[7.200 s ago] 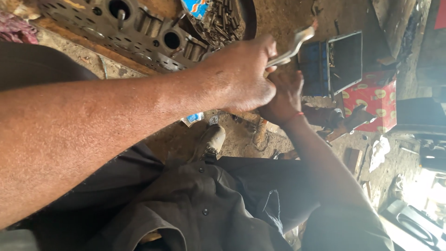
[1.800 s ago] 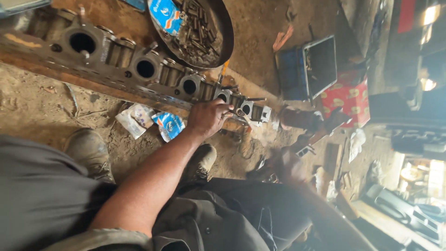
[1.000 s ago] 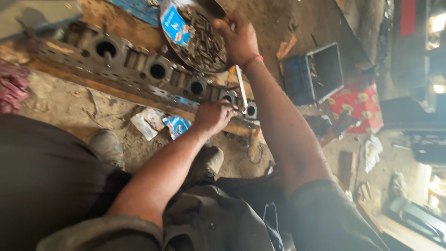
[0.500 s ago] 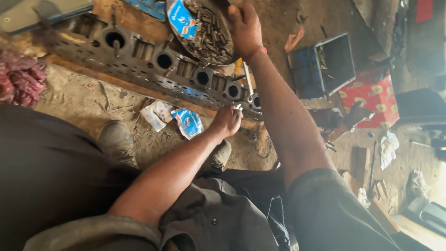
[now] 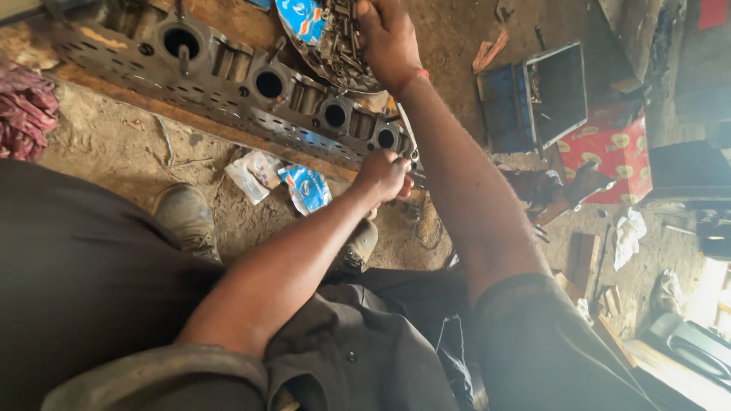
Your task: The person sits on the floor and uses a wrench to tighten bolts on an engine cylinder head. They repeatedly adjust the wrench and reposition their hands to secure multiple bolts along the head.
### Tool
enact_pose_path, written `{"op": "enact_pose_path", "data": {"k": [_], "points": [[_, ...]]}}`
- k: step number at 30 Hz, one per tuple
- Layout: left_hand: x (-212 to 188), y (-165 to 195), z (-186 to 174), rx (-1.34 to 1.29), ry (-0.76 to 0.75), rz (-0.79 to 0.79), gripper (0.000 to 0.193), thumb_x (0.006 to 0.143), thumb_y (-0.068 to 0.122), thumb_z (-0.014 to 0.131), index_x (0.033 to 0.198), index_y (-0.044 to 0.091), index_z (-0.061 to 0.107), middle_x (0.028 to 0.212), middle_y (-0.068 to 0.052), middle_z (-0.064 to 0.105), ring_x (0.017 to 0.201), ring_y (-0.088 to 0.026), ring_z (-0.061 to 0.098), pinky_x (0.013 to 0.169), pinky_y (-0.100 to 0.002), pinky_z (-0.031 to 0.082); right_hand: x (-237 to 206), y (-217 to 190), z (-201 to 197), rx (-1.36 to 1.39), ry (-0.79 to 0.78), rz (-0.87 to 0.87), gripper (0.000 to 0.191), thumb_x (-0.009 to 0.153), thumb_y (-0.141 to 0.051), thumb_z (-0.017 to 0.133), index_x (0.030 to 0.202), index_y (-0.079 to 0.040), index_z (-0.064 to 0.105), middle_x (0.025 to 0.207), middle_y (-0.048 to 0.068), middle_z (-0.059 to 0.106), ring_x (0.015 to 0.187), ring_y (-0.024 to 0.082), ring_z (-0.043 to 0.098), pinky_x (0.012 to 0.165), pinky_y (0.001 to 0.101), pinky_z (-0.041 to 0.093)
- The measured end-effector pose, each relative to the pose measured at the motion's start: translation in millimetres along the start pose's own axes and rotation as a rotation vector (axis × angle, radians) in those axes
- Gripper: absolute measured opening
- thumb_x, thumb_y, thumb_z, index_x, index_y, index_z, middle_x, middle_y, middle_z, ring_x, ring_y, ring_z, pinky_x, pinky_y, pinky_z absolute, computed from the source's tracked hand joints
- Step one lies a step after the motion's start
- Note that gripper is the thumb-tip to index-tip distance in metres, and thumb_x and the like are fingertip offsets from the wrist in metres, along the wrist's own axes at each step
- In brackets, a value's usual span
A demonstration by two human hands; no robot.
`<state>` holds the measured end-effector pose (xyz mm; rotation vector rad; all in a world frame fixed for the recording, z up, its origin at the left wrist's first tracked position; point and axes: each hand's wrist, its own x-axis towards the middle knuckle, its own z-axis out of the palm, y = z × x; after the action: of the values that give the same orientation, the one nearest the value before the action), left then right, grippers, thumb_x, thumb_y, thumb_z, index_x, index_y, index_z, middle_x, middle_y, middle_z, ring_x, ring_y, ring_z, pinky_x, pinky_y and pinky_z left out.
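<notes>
While bolts [image 5: 343, 46] fill the pan [image 5: 293, 34], right hand [image 5: 388, 38] digs in.

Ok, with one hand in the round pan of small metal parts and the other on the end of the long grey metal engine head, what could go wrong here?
1. The right hand digs among loose parts in the round metal pan; sharp edges might nick the bare fingers.
2. The left hand pinches something small at the end of the long grey metal engine head; dropped, it could vanish into the sandy dirt floor.
3. The right forearm crosses above that hand and may bump it.
</notes>
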<state>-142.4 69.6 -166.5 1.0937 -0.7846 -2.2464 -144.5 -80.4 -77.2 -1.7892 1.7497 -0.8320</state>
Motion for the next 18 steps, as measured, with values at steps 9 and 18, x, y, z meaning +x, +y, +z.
{"op": "enact_pose_path", "data": {"k": [9, 18], "points": [[6.3, 10.8, -1.6, 0.846, 0.063, 0.227, 0.034, 0.105, 0.030, 0.055, 0.105, 0.000, 0.070, 0.097, -0.021, 0.070, 0.093, -0.036, 0.070, 0.083, -0.046, 0.056, 2.4, 0.6, 7.4, -0.205, 0.111, -0.212, 0.023, 0.107, -0.031, 0.061, 0.110, -0.008, 0.068, 0.090, 0.016, 0.076, 0.081, 0.032, 0.072, 0.073, 0.0405, 0.056], [9.5, 5.8, -21.6, 0.397, -0.068, 0.519, 0.044, 0.104, 0.041, 0.051, 0.108, 0.001, 0.069, 0.097, -0.017, 0.070, 0.089, -0.028, 0.070, 0.080, -0.039, 0.056, -95.6, -16.6, 35.4, -0.417, -0.290, -0.495, 0.030, 0.107, -0.041, 0.057, 0.099, -0.012, 0.058, 0.081, 0.015, 0.068, 0.070, 0.041, 0.065, 0.059, 0.0533, 0.049]]}}
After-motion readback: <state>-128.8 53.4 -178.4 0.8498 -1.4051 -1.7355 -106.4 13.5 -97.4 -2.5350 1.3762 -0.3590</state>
